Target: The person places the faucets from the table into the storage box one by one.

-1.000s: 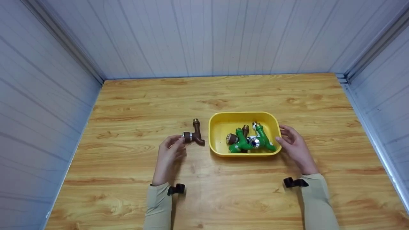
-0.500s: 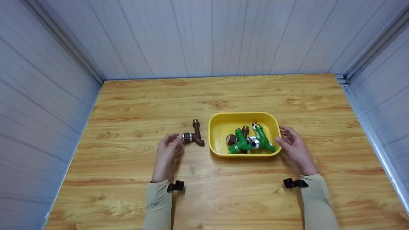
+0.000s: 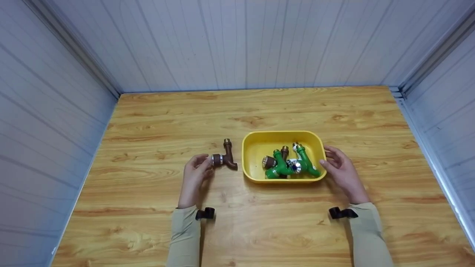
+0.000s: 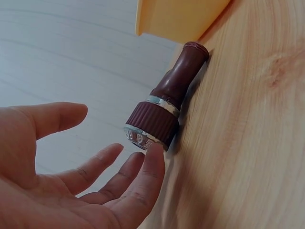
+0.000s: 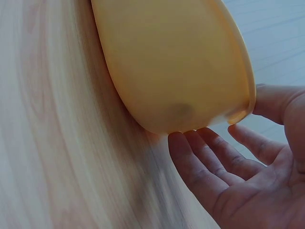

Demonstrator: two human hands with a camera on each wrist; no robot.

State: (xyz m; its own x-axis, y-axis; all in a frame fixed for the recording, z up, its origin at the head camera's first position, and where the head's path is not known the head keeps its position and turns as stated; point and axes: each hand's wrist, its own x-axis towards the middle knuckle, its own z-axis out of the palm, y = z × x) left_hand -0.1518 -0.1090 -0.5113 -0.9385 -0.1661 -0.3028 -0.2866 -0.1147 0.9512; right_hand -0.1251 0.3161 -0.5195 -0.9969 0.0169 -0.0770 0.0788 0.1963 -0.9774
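A brown tap (image 3: 228, 157) with a ribbed knob (image 4: 151, 119) and a brass-threaded end lies on the table, left of a yellow tub (image 3: 256, 134). My left hand (image 3: 195, 172) is at the knob; in the left wrist view one fingertip (image 4: 155, 150) is right at its silver cap, while the thumb (image 4: 66, 117) stands well apart. On the tub's right end is my right hand (image 3: 343, 170), thumb over the rim and fingers against the outer wall (image 5: 171, 62). Inside lie green taps (image 3: 284, 168), a brown tap (image 3: 270, 161) and a partly hidden white piece (image 3: 295, 145).
The wood-grain table (image 3: 178, 122) is bounded by a pale panelled wall (image 3: 222, 48) behind and walls on both sides. Black wrist mounts (image 3: 206, 213) sit at the sleeve cuffs.
My left fingers have eased slightly left, back from the tap's knob. The brown tap, the tub and my right hand have stayed in place.
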